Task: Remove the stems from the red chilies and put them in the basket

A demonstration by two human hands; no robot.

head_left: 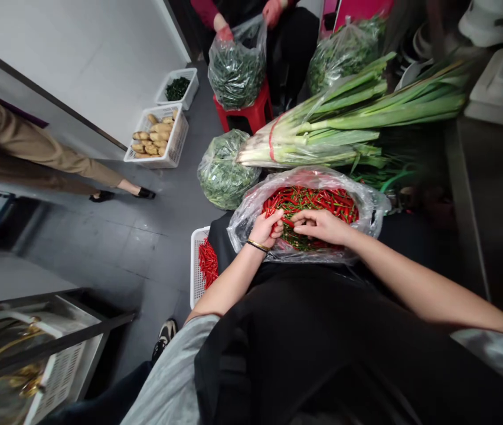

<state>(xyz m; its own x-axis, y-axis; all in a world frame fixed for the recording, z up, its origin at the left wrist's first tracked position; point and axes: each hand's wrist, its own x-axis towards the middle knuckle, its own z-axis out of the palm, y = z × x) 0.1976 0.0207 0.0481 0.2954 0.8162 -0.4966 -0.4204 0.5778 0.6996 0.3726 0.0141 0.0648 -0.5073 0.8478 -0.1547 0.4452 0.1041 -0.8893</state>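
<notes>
A clear plastic bag (369,203) full of small red chillies (322,198) with green stems rests on my lap. My left hand (267,229), a gold bangle on its wrist, is curled at the bag's near edge and pinches a red chilli. My right hand (317,225) is just beside it, fingers closed on what looks like the same chilli or its stem. The two hands nearly touch over the bag. A white basket (196,277) with stemmed red chillies (208,264) sits at my left knee.
A tied bundle of long leeks (344,127) lies beyond the bag. Bags of greens (221,171) stand on the floor. Another person's hands hold a bag of greens (237,68) over a red stool (251,112). White crates (158,137) stand by the wall. A walking person's legs (48,159) are at left.
</notes>
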